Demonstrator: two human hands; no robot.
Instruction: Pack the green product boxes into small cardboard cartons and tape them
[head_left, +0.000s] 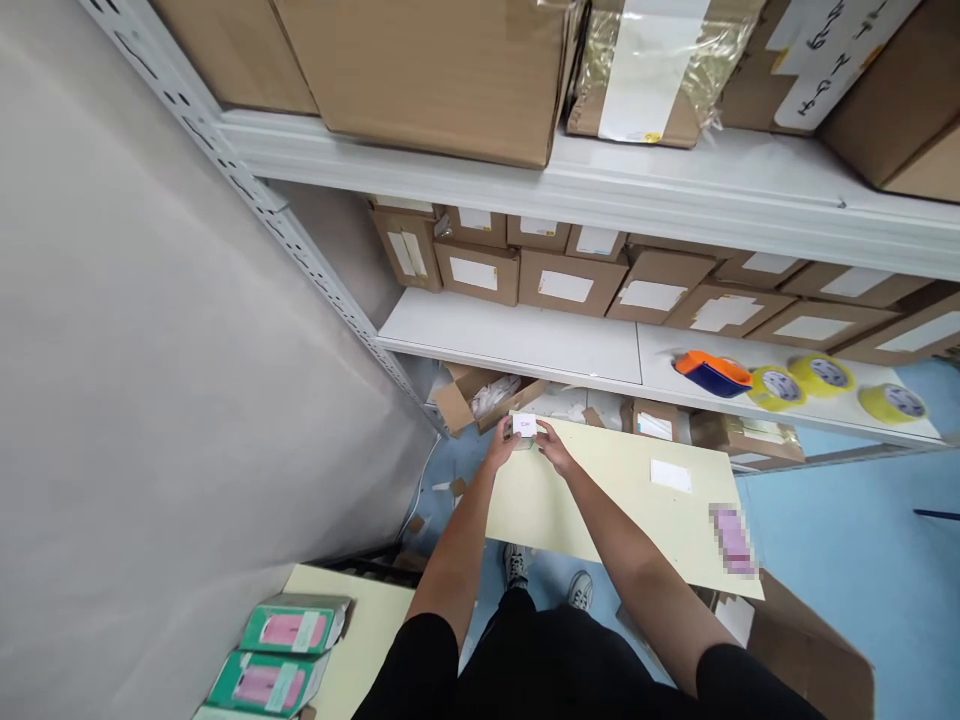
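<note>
At the far left end of a pale yellow tabletop [600, 480], a small box with a white top [524, 425] is held between my two hands. A dark mark that I cannot read shows on its top, and its sides look greenish-grey. My left hand [501, 443] closes on its left side, with the fingers bent. From the other side, my right hand [553, 446] grips its right edge. A white card [670, 476] lies on the table to the right, and a pixel-blurred pink-purple object [733, 541] is near the right end.
A metal shelf [510, 350] behind the table bears cardboard boxes [566, 280], yellow tape rolls [778, 387] and an orange-and-blue tape dispenser [712, 372]. Green boxes with pink panels [285, 628] stand at lower left. An open carton [810, 645] is at lower right; a grey wall [187, 350] rises left.
</note>
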